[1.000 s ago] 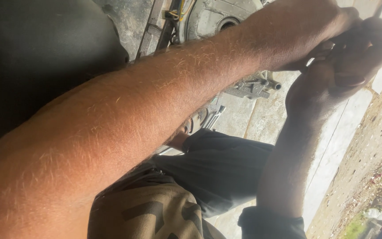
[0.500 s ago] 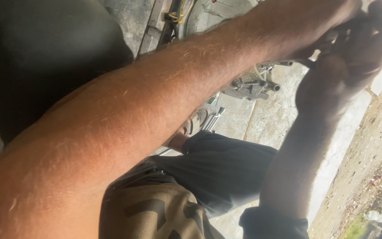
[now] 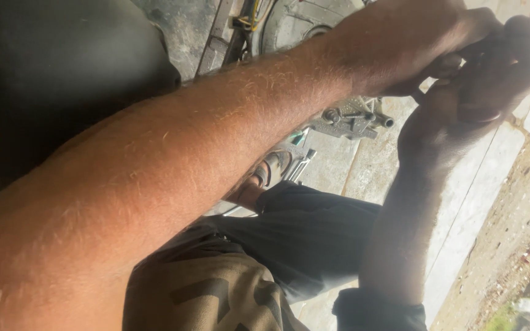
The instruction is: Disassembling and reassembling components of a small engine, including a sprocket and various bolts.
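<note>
Both hands meet at the upper right, just above the grey metal part point(image 3: 354, 117) that lies on the concrete floor point(image 3: 369, 165). The left hand point(image 3: 412, 49) reaches across from the left, its fingers curled toward the right hand point(image 3: 492, 73), which rises from below and is clenched; what they pinch between them is too dark and small to tell. The metal part sits just beneath the left wrist, its long axis running left to right. A round metal cover point(image 3: 302, 24) lies up-left of that part, with bare concrete open to its right.
</note>
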